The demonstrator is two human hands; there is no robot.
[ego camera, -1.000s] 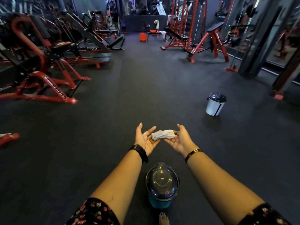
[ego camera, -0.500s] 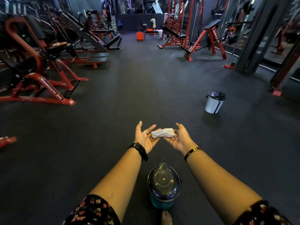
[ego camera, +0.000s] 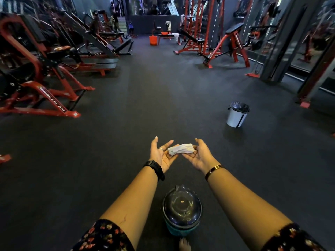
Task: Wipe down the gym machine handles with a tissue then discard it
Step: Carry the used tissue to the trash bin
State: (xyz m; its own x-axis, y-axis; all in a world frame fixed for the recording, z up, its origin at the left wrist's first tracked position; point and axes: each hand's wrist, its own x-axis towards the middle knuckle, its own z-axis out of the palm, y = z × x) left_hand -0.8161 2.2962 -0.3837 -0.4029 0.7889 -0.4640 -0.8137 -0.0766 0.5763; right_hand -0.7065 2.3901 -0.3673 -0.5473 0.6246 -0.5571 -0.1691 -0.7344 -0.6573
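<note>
The person stands with both arms stretched forward, palms turned up, and the crumpled tissue (ego camera: 180,149) lies bridged between them: one end on the fingers of the left hand (ego camera: 161,155), the other on the fingers of the right hand (ego camera: 199,157). Both hands are spread and relaxed, with the fingers fairly straight and the thumbs lifted clear. It looks more like carrying the tissue on a little shelf of fingers than pinching it, though I cannot tell whether a fingertip underneath is nipping it. Holding it out flat like this, away from the body, suits a used wipe that is only touched as much as it needs to be. Just below the wrists, nearer the body, sits a teal bin (ego camera: 182,212) with its dark domed lid closed, and a bare foot (ego camera: 184,244) is right at its base, probably for a pedal. So I'd judge that the wiping is finished and the throwing away is the step in hand. The lid has to come up before the tissue can drop. A second, white bin (ego camera: 237,115) stands well beyond the right hand and off to its outer side. The red machines (ego camera: 45,84) are far out past the left hand, out of reach.
</note>
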